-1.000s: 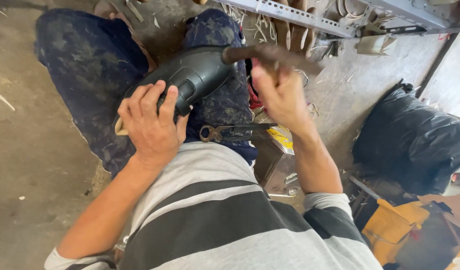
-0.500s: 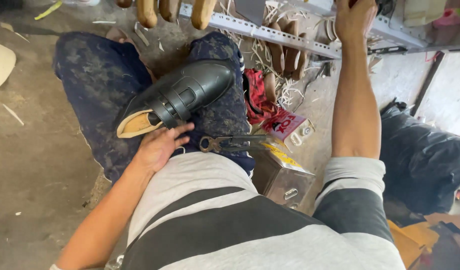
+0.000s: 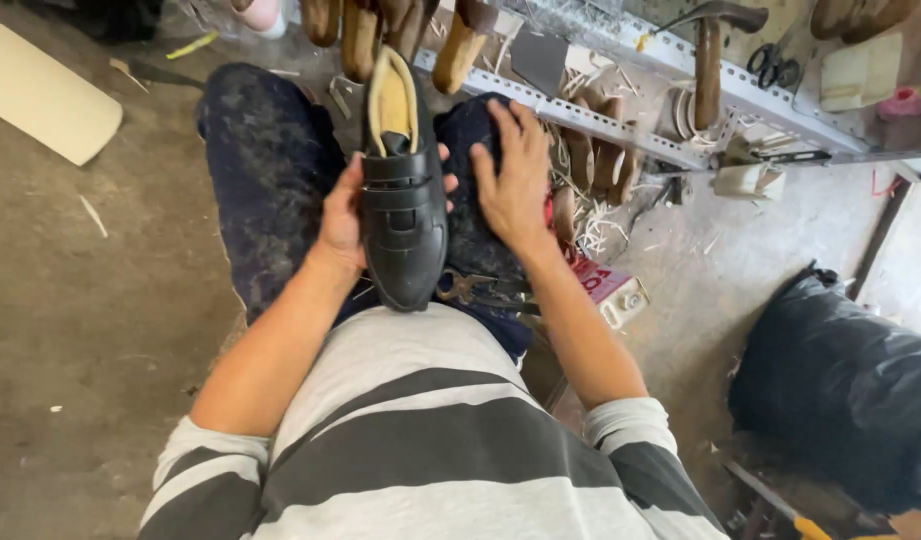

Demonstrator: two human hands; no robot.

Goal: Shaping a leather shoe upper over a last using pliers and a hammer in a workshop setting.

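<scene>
Shoe (image 3: 404, 215) first: you have the black shoe lying lengthwise along your lap, toe toward your striped shirt (image 3: 420, 440) and heel opening toward your knees, so its upper faces you. Your left hand (image 3: 342, 215) grips it from the left side, fingers curled around its body and thumb across the strap, steadying it on your thigh. Your right hand (image 3: 515, 175) lies flat and spread on your right knee beside the shoe, holding nothing. Its leather looks smooth and slightly glossy, with two broad straps and a pale tan lining. Metal pliers (image 3: 475, 290) rest on your lap by the toe. Beyond your knees, wooden lasts (image 3: 360, 35) hang along the perforated metal rail (image 3: 600, 110).
</scene>
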